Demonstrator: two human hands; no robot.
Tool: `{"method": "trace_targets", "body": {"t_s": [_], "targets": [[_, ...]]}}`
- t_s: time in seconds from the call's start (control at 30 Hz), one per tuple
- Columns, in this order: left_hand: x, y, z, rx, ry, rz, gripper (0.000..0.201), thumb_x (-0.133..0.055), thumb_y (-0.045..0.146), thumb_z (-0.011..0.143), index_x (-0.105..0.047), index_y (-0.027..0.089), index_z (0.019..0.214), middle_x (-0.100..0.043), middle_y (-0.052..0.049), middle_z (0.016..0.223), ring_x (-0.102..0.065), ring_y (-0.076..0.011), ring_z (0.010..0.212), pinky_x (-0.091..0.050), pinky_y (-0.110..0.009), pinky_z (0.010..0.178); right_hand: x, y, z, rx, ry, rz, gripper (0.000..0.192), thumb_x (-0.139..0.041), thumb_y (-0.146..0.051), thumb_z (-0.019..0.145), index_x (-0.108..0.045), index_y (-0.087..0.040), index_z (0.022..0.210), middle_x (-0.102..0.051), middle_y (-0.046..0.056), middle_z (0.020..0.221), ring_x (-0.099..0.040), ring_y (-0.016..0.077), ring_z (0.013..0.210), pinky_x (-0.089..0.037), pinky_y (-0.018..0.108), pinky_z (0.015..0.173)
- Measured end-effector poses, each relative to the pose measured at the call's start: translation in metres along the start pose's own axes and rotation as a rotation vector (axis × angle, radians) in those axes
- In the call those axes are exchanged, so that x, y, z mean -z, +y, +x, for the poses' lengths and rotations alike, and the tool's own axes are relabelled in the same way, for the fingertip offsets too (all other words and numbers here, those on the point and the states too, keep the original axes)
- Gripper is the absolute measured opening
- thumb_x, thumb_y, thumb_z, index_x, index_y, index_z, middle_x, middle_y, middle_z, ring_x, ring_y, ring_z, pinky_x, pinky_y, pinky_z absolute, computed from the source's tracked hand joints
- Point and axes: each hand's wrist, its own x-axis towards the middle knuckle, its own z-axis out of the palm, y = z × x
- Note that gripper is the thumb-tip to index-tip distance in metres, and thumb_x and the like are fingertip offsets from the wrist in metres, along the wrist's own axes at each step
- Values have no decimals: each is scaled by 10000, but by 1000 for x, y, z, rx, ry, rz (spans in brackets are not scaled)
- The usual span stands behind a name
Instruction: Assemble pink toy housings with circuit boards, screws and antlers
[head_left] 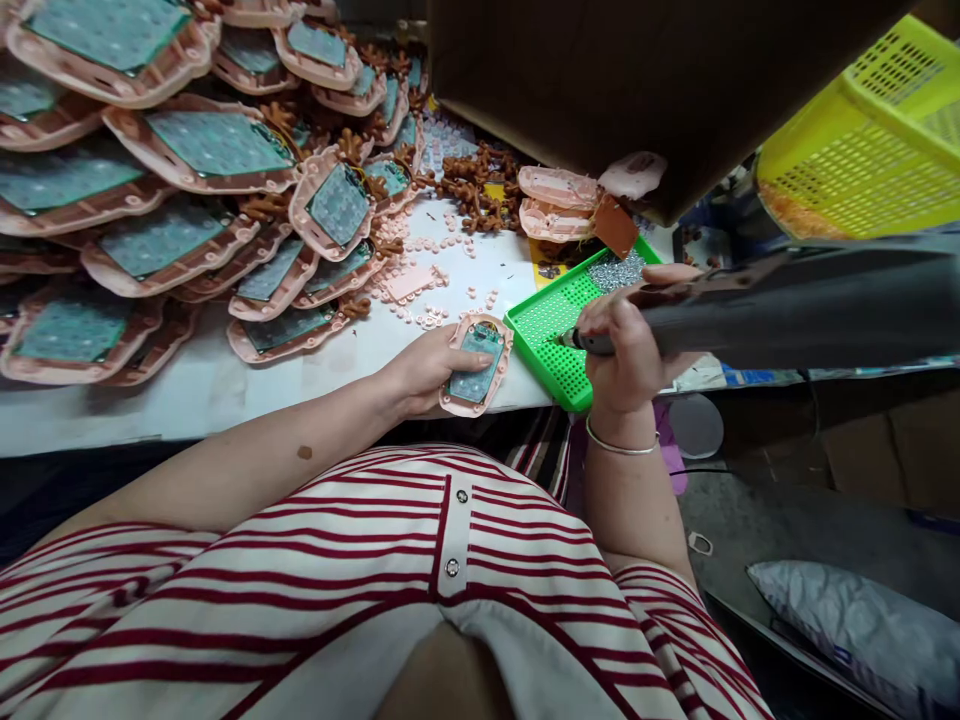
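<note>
**Ana:** Two hands, two jobs. Her left hand (424, 368) lies flat on the white table (225, 385), fingers curled round the edge of a pink shell (477, 364) with a green board set in it, pinning it at the near edge of the table. Her right hand (626, 345) is wrapped tight round a power screwdriver (750, 305), its tip low over the green tray (559, 340) just right of the shell.

**Ben:** So what makes for a clean job here?

**Ana:** I'd say keep that left hand pressing down so the shell can't spin or slide off the table edge. The tip looks to be over the tray's holes, near the heap of screws (615, 270) at its far end, so I'd seat one screw squarely on the bit before carrying it over. Then bring the driver upright over the hole, not slanted, or the thread may bite crooked in soft plastic.

**Ben:** Any risk?

**Ana:** Fingertips sit close to the board; I'd keep them clear of the bit's path.

**Ben:** Any brand or writing?

**Ana:** None I can read. The stacked shells (202, 150) at the left, the yellow basket (862, 140) and the cardboard box (637, 80) show no legible lettering; the driver is blurred.
</note>
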Motion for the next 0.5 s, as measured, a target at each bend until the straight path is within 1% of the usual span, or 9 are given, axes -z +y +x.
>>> {"method": "trace_targets", "body": {"t_s": [0.07, 0.1, 0.13, 0.23, 0.33, 0.43, 0.5], "targets": [[-1, 0, 1, -39, 68, -22, 374, -779, 104, 594, -650, 94, 945, -702, -65, 780, -653, -176, 637, -551, -319, 644, -7, -15, -2, -4, 48, 32, 346, -729, -513, 762, -580, -295, 986, -426, -77, 596, -459, 113, 435, -442, 297, 458], [-1, 0, 2, -57, 94, -24, 366, -776, 103, 592, -649, 98, 935, -699, -57, 768, -647, -173, 631, -547, -320, 644, -11, -22, -4, 0, 45, 61, 341, -730, -515, 761, -567, -300, 971, -412, -83, 581, -452, 116, 426, -446, 301, 455], [-2, 1, 2, -73, 112, -20, 365, -775, 104, 590, -649, 102, 932, -697, -51, 762, -642, -172, 629, -543, -319, 643, -15, -29, -8, 0, 17, 96, 323, -728, -507, 769, -559, -307, 958, -400, -90, 559, -440, 118, 413, -448, 302, 448], [-2, 0, 4, -106, 111, -6, 386, -779, 116, 580, -654, 110, 945, -694, -40, 761, -635, -173, 650, -539, -323, 670, -26, -41, -25, 3, -159, 243, 256, -723, -419, 804, -572, -338, 995, -403, -106, 514, -419, 115, 379, -434, 286, 418], [-1, 0, 5, -118, 84, -8, 412, -781, 128, 568, -660, 115, 962, -680, -27, 753, -640, -183, 688, -544, -337, 715, -29, -42, -44, -19, -272, 308, 311, -740, -375, 807, -590, -367, 1079, -471, -100, 548, -460, 120, 405, -447, 299, 443], [-1, 0, 5, -100, 79, -6, 424, -776, 133, 561, -662, 123, 969, -680, -25, 764, -642, -190, 690, -541, -344, 711, -28, -39, -56, -82, -307, 317, 308, -715, -347, 834, -604, -371, 1120, -505, -84, 601, -492, 130, 461, -451, 319, 496], [-2, 1, 5, -96, 88, -8, 428, -772, 128, 555, -659, 128, 967, -687, -27, 776, -640, -187, 678, -540, -341, 697, -27, -38, -58, -72, -321, 341, 311, -686, -277, 845, -614, -364, 1135, -507, -77, 621, -491, 130, 482, -432, 313, 503]]}}
